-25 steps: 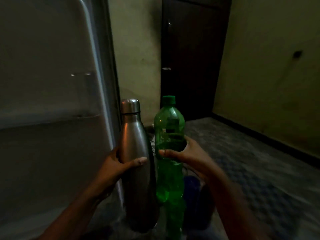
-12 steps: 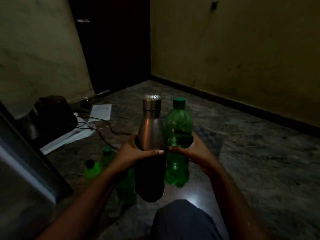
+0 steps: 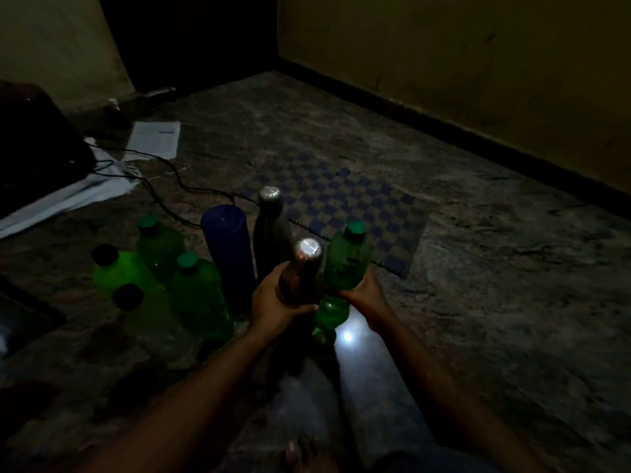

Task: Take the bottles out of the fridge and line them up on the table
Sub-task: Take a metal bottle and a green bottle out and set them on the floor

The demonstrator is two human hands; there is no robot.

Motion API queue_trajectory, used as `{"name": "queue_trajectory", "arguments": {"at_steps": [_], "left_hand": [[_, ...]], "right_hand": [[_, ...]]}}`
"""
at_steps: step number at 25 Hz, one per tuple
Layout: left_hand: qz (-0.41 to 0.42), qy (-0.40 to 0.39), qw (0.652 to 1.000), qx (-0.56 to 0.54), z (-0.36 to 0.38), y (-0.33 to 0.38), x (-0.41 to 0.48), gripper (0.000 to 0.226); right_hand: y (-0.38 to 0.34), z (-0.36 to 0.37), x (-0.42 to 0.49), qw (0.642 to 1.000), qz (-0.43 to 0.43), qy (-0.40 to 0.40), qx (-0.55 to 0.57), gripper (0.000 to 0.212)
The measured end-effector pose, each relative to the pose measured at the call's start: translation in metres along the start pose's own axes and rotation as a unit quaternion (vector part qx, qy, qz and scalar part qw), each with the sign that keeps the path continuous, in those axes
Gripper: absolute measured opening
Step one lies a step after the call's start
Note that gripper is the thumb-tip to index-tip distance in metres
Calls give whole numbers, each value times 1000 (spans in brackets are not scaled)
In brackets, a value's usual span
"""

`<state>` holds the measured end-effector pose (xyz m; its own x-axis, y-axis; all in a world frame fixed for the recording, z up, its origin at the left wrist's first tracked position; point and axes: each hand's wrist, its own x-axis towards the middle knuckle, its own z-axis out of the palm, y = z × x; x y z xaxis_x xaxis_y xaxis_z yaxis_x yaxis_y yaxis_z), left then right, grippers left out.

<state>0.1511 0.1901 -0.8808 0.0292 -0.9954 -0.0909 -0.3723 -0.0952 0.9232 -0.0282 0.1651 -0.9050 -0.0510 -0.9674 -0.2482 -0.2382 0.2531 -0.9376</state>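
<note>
My left hand [image 3: 273,302] grips a steel bottle [image 3: 302,268] around its body. Beside it, my right hand [image 3: 365,295] grips a green plastic bottle [image 3: 345,264] with a green cap. Both bottles are upright and low over the dark stone floor [image 3: 478,268]. Just behind them stand a second steel bottle [image 3: 271,230] and a dark blue cylindrical bottle [image 3: 227,247]. Left of those stand several green bottles [image 3: 194,295], some with green caps, some with black caps. The scene is dim.
A blue checkered mat [image 3: 348,203] lies behind the bottles. Black cables [image 3: 160,186], white papers [image 3: 155,138] and a dark bag [image 3: 37,148] sit at the left. A dark door [image 3: 191,39] and yellow walls close the room. My knee [image 3: 375,387] is below the hands.
The view turned away from the fridge toward the floor. Both hands lowered the steel bottle and the green bottle down beside the group of bottles standing there.
</note>
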Motion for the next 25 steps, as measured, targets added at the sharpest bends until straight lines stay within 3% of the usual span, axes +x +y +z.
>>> {"name": "queue_trajectory", "arguments": {"at_steps": [7,16,20,23,25], "left_hand": [[11,38,999,-32,27,-14,37,83],[-15,-14,999,-30,20,-20,44,91],[-38,-62,997,-28,13,-13,44,93],[-63,-53,996,-31,8,-6,28,85],[-117,-24,987,-111,-7,4,2,74]], "right_hand": [[35,4,19,999,-15,15,25,99],[27,13,2,996,23,84,-18,65],[13,16,-24,985,107,116,68,58],[-13,20,-56,971,173,92,135,36],[-26,25,-75,969,192,26,155,28]]}}
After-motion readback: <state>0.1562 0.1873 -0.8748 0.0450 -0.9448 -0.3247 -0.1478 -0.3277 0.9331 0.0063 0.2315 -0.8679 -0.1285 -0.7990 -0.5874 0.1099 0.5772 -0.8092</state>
